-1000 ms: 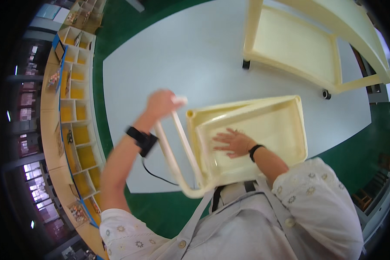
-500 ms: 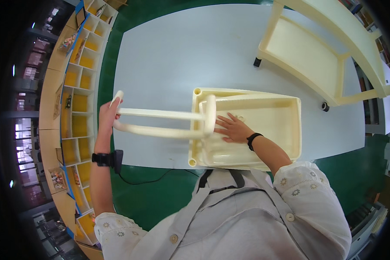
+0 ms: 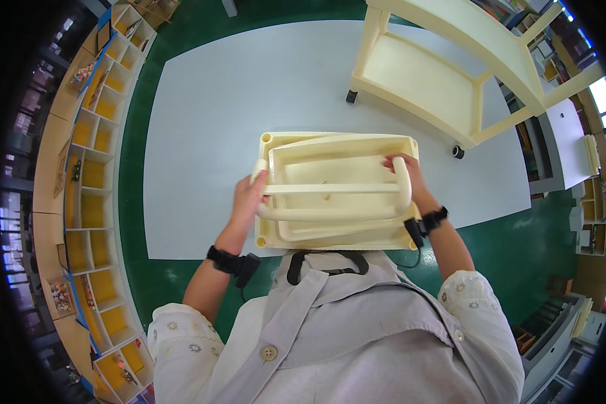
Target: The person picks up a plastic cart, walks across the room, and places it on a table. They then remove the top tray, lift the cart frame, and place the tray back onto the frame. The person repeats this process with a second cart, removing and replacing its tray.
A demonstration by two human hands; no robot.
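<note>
- A cream plastic U-shaped handle frame [image 3: 330, 202] is held level over a cream plastic tray [image 3: 337, 232], its two long bars running left to right and its curved end at the right.
- The left hand [image 3: 249, 195] is closed around the open ends of the handle frame at the tray's left edge, fingers wrapped over the lower bar.
- The right hand [image 3: 411, 176] grips the curved end of the handle frame near the tray's right rim, fingers curled over the bend.
- The tray lies flat on a pale grey floor mat [image 3: 209, 121], right in front of the person, with round sockets showing at its left corners.
- Each wrist carries a black band [image 3: 223, 259], and a dark cable hangs from the one on the right wrist.
- A cream plastic trolley [image 3: 444, 74] on small black castors stands on the mat beyond the tray, well apart from it, its lower shelf bare.
- Green floor [image 3: 182, 283] borders the mat on all sides.
- Along the left runs a curved wooden shelf unit [image 3: 91, 135] with yellow-backed compartments; some hold small colourful items, too small to tell apart.
- No labels or signs can be read on any of them.
</note>
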